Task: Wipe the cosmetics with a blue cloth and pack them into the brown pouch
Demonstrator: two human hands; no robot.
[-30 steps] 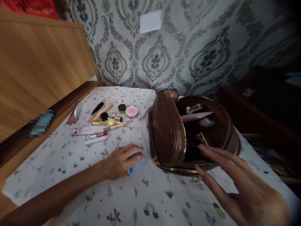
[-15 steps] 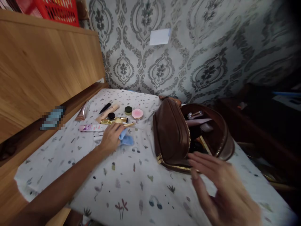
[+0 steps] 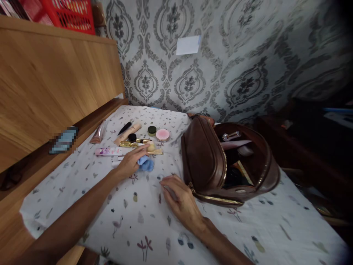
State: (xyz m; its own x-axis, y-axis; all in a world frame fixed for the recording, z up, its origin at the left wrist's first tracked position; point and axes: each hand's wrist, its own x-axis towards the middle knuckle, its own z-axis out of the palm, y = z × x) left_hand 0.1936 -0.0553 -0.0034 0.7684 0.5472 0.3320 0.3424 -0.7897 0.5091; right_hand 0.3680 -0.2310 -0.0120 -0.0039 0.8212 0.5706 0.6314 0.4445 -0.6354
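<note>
Blue cloth: in the head view, it is bunched at the left hand, over a printed sheet. The left hand is closed on the cloth, palm side hidden. Its fingertips meet a round cream-coloured item; whether they pinch it cannot be told. A wooden stick emerges beside that item, its left part concealed. Two white sticks run behind the same hand, right ends obscured. The right hand is loosely open, fingers bent, thumb apart, just beside a brown bag; contact cannot be confirmed. Both forearms are cut off by the bottom edge.

The bag is unzipped. Inside are a shiny bottle, a pink tube and a small pale item; lower down, a yellowish strip and dark shapes are hard to identify. A blue object at left is pixelated. A red basket is cut off at the top, contents unclear. The far right is too dark to read.
</note>
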